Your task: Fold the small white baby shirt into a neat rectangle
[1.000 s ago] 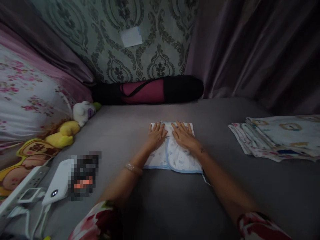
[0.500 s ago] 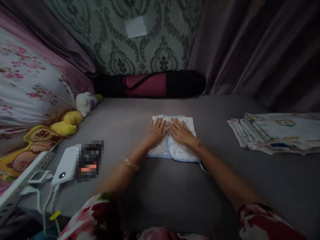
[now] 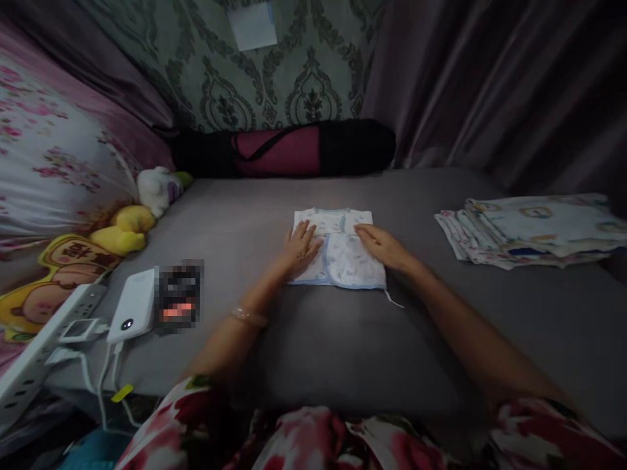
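Observation:
A small white baby shirt [image 3: 355, 258] with blue edging and a faint print lies folded on the grey bed sheet [image 3: 313, 346]. My left hand [image 3: 298, 247] rests flat on its left side, fingers spread. At the shirt's right edge, my right hand [image 3: 382, 245] has its fingers together, the tips pinching the cloth near the upper fold. A thin white tie string hangs from the lower right corner.
Folded printed cloths [image 3: 539, 228] are stacked at the right. On the left are a white power bank [image 3: 132, 307], a power strip [image 3: 53, 346] with cables, and plush toys [image 3: 120, 232]. A black and maroon roll bag [image 3: 281, 150] lies along the wall.
My right hand has slid from flat on the shirt's middle to its right edge, its fingers now drawn together. My left hand has shifted slightly left. The camera view has tilted down.

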Tool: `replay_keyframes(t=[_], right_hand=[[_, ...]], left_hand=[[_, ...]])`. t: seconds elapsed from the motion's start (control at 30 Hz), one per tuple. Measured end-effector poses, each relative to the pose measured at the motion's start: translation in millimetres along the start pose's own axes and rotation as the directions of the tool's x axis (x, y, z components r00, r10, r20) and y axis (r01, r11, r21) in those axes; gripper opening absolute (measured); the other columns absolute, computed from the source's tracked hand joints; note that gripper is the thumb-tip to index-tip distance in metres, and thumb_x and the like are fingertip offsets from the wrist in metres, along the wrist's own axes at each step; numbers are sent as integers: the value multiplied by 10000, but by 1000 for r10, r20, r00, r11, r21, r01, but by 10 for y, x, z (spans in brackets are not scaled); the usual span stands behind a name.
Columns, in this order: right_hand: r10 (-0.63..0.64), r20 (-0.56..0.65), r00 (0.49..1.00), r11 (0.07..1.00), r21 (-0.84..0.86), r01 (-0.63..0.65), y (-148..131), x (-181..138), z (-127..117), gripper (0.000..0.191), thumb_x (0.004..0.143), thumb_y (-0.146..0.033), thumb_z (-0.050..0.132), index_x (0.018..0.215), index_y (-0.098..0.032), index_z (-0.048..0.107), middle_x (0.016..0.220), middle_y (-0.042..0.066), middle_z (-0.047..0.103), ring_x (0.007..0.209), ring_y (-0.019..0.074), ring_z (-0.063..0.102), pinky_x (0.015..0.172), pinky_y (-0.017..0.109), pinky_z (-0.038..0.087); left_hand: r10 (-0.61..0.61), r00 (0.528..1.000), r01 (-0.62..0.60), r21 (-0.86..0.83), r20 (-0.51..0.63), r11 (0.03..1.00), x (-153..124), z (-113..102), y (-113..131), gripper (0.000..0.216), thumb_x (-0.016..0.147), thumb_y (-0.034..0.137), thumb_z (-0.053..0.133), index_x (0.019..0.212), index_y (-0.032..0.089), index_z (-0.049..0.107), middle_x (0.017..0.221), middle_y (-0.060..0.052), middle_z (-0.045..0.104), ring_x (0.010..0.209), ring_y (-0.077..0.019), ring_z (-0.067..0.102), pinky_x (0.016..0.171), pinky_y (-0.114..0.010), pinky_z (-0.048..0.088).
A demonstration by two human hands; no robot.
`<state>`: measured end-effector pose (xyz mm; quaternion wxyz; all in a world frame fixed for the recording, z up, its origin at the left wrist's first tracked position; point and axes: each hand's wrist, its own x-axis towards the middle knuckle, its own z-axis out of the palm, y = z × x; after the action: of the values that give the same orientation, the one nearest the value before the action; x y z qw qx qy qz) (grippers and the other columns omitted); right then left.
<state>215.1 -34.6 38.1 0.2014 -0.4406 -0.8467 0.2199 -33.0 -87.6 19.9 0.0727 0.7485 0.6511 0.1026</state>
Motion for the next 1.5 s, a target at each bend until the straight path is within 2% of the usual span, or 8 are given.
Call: replay_keyframes(t=[0.13,0.23,0.37,0.5,0.67,0.83,1.17,1.5], right_hand=[[199,131,971,975,-126,-182,21,-695,-290,387,936,-464,376,894,-223,677,792,35,695,713,181,617,648,276,430],[268,173,948,953,-190,-235,-34,-1143,-314,321,895,-486,463,805,-228,630,741,21,663,637,159,578,567,257,373],[185,141,973,964,-220,-151,-110,-1380,-202,180,871,-389,512,857,-223,577,845,35,653,708,160,577,626,258,385],[135,184,974,980,-169,-105,-220,-1307,-132,174,891,-295,448,836,-221,595,825,30,653,705,155,573,638,260,380],[151,266,952,969,151,-196,-248,-1140,-175,291,892,-387,426,792,-211,635,684,0,639,615,146,565,568,248,386],[349,21,937,937,1,-349,8,-1054,-205,348,866,-446,444,729,-211,662,645,22,654,612,171,590,555,268,382],[407,-12,913,911,-68,-407,153,-929,73,285,840,-430,515,756,-208,673,743,46,708,636,169,624,552,261,391],[384,-73,921,922,-31,-387,4,-922,16,202,808,-355,502,714,-218,616,654,9,657,585,146,575,534,251,365]], left_hand=[[51,993,-58,-63,-106,996,-404,-115,-220,590,938,490,378,1402,125,384,1468,-197,393,1345,-300,384,1092,-476,310],[16,978,-52,-164,-210,985,-712,-99,-404,497,925,461,424,1313,155,472,1256,-155,566,1154,-257,538,990,-413,420],[-175,953,111,-250,-249,962,-963,-20,-484,437,898,450,469,1197,143,558,951,-94,637,917,-219,588,871,-376,466],[-261,952,195,-340,-160,920,-1043,-36,-387,446,890,443,478,1197,131,563,809,-41,620,752,-171,573,753,-322,471],[-241,968,184,-445,-75,877,-1078,-124,-284,468,868,471,519,1230,177,545,797,0,606,696,-140,549,679,-276,451],[-167,986,132,-485,-29,865,-1104,-110,-310,592,794,458,636,1314,212,497,856,-5,608,760,-149,551,711,-277,452],[-134,991,107,-488,-20,866,-1105,-94,-285,418,832,321,513,1221,181,571,765,17,553,686,-124,508,661,-239,413],[-95,995,75,-401,-31,913,-1108,-138,-262,352,847,282,449,1155,192,594,717,18,567,627,-122,501,639,-250,413]])
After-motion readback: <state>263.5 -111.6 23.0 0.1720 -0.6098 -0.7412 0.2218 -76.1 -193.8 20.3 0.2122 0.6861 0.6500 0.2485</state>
